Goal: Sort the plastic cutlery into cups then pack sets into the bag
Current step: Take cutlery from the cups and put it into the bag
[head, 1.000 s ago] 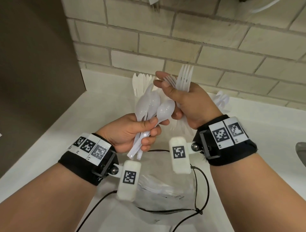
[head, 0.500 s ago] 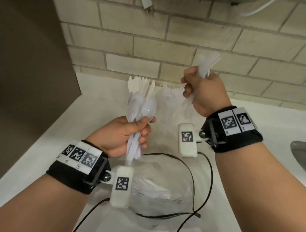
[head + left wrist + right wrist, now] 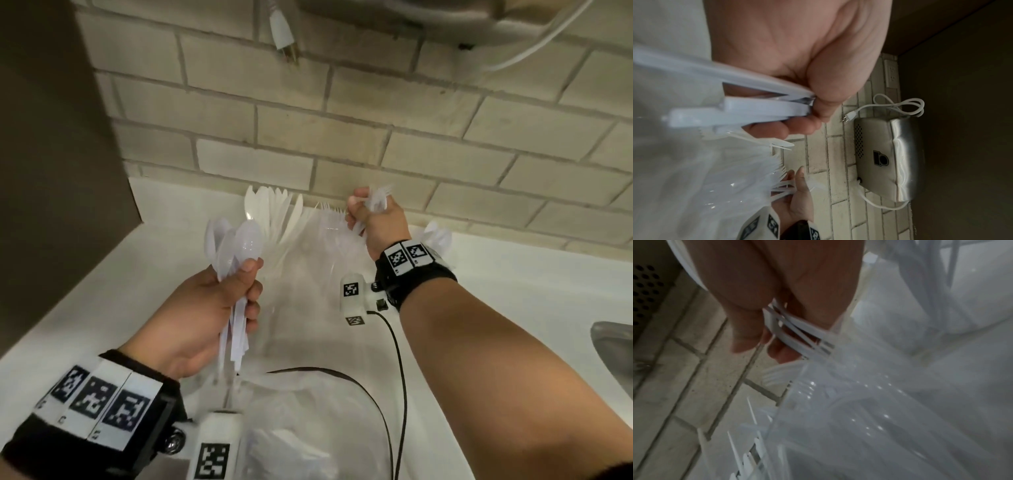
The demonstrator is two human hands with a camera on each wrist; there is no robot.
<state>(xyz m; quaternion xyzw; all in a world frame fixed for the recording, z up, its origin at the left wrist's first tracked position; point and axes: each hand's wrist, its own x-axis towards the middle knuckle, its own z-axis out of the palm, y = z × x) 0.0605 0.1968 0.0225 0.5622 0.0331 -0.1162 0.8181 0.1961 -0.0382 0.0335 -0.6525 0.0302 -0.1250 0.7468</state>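
My left hand (image 3: 236,291) grips a bunch of white plastic spoons (image 3: 239,243) by their handles (image 3: 740,105), bowls up, above the counter. Farther back, my right hand (image 3: 364,214) holds a few white forks (image 3: 380,196) in a fist near the brick wall, over a clear cup (image 3: 325,240) with forks in it. The fork handles (image 3: 797,332) stick out below the fist, just over that cup's rim (image 3: 797,386). A clear cup of knives (image 3: 274,212) stands to the left of it. A clear bag (image 3: 287,435) with cutlery in it lies at the counter's front.
More spoons (image 3: 436,236) stand behind my right wrist. A brown cabinet side (image 3: 51,171) walls off the left. A metal sink edge (image 3: 613,346) shows at the right. A loose plug (image 3: 284,34) and a wall dispenser (image 3: 884,162) hang above. Black cables (image 3: 397,377) cross the counter.
My right hand has pulled away from the left with the forks and moved back and up to the fork cup by the wall. The left hand keeps hold of the spoons.
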